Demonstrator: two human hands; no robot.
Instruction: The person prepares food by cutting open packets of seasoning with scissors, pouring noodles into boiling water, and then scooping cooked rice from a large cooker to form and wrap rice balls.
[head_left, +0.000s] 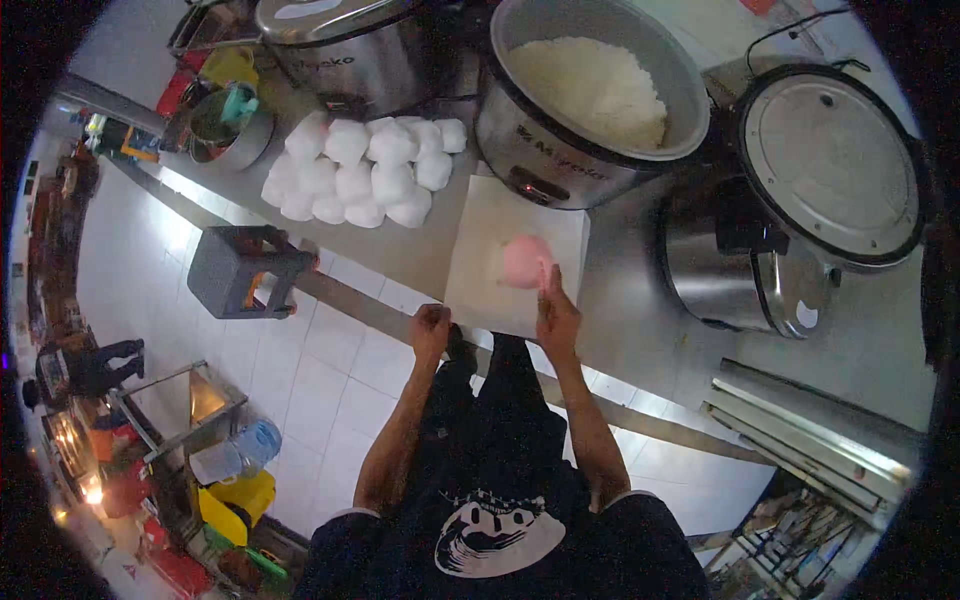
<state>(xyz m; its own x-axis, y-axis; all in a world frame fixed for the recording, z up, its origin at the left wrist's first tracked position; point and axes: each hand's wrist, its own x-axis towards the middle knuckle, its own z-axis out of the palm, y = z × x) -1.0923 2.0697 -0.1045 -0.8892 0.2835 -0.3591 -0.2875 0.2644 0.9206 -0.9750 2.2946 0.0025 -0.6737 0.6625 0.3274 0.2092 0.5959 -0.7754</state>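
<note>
- While the right hand (557,318) grips the handle of a pink scoop (524,262) in front of the uncovered rice cooker (530,145), the left hand (431,328) sits farther out, toward that cooker's left; the two are apart.
- The left fingers are curled by a corner of the paper (480,250) — I cannot tell whether they pinch it.
- The scoop is over the paper, directly before the cooker; whether it touches the sheet, or carries rice, is hidden.
- To work well here, I would steady the sheet with the left fingers, centre the scoop and turn the wrist smoothly, so that nothing spills past the edges onto the worktop (630,300).
- The rice (585,85) inside the cooker looks loose — a level scoop would probably make portions even.
- White bundles (355,170) are stacked left of the cooker, clear of the right hand.
- As for writing, dark lettering marks the cooker's front and another cooker (345,65) to its left. The person's shirt (500,535) has a pale print with small lettering, too unclear to read.
</note>
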